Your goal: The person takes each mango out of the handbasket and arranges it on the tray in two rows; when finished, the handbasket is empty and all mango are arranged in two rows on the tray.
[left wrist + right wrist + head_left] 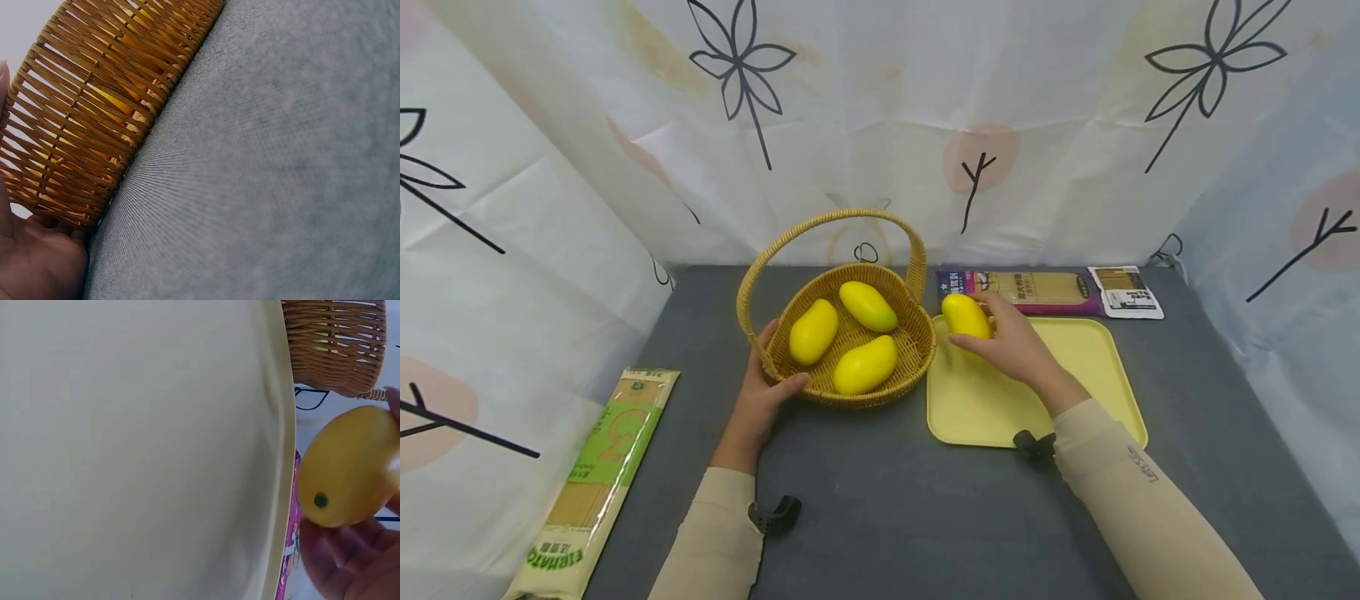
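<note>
1. Left hand (760,400): curled on basket (853,401) side, thumb over rim. Three mangoes (865,365) inside.
2. Right hand (1011,342): part-closed, thumb and fingers gripping the fourth mango (966,317) at tray (977,408)'s far-left corner, near basket.
3. Step: looks mid-transfer, basket/tray; direction unclear.
4. Next: likely needs basket steady, mango clear of rim, gentle release.
</note>
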The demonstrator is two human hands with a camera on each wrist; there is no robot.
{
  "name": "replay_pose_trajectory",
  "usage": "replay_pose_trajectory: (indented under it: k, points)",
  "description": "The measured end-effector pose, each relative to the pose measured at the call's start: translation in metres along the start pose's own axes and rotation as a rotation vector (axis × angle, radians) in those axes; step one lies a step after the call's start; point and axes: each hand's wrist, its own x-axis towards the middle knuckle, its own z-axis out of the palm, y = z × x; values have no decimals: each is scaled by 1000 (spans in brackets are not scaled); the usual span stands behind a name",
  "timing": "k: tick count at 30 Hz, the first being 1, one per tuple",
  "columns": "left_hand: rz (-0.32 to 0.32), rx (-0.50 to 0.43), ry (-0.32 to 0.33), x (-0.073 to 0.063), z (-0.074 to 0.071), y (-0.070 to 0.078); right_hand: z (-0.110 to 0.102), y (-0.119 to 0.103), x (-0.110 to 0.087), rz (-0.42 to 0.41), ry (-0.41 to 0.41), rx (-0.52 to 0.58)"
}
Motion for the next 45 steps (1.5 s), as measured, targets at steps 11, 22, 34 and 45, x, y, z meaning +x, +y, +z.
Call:
replay_pose_trajectory:
  k: [11,22,34,45]
  points:
    - [6,5,0,-1,1,2,-1,-2,5,205,-57,-263]
    - [6,19,-1,0,0,1,-10,-3,-2,297,-152,38]
    - [8,30,3,0,0,-1,-8,2,-4,332,-138,241]
    - [8,18,-5,0,0,0,-6,2,-5,351,-115,218]
